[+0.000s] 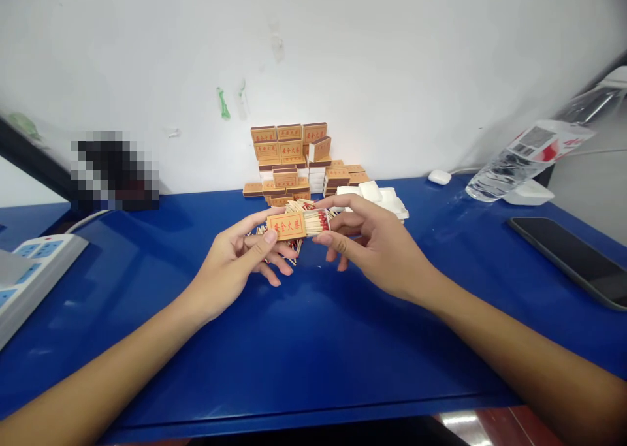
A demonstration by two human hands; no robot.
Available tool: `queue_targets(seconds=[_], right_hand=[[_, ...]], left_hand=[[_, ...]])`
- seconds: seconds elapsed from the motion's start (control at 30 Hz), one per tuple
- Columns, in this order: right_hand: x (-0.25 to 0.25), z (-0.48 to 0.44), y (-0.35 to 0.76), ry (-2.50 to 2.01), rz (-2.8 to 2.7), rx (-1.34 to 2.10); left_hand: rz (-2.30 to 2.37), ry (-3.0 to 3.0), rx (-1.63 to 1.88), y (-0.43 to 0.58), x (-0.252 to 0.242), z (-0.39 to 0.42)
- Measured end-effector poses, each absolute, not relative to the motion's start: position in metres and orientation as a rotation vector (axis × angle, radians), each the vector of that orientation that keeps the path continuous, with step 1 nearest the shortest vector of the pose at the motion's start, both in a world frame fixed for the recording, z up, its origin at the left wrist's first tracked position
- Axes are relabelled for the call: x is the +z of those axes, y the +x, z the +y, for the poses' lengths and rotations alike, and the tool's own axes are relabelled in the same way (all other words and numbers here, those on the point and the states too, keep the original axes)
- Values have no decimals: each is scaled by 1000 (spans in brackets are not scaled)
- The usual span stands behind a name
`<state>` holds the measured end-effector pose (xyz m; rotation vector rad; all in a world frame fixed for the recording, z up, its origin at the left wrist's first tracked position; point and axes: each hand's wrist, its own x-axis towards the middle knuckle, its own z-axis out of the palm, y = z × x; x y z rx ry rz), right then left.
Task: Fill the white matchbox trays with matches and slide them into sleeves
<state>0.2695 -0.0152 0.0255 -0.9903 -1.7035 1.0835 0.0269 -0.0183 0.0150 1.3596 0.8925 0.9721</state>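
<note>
Above the blue table [304, 341] I hold a yellow matchbox [287, 226] with red print, its tray slid partly out to the right so red-tipped matches [317, 221] show. My left hand [240, 256] pinches the sleeve between thumb and fingers. My right hand [372, 243] grips the tray end from the right, fingers closed round it. Loose matches [298, 205] lie on the table just behind the box.
A stack of matchboxes [294, 159] stands against the white wall, with white inner trays [382, 198] to its right. A power strip [29, 270] is at the left edge. A water bottle [529, 159], an earbud case [439, 177] and a phone [573, 260] are on the right.
</note>
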Motion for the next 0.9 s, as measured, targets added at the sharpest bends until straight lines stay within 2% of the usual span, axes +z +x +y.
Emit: queue_targets(seconds=[0.17, 0.3, 0.43, 0.9], right_hand=[[20, 10, 295, -1275, -1924, 376], [7, 25, 308, -1378, -2217, 94], [0, 31, 302, -1439, -2281, -138], [-4, 45, 294, -1517, -2419, -46]], left_hand=[[978, 1328, 976, 29, 18, -19], [1022, 1359, 958, 30, 20, -21], [1030, 1379, 962, 31, 19, -23], [994, 1381, 922, 33, 14, -23]])
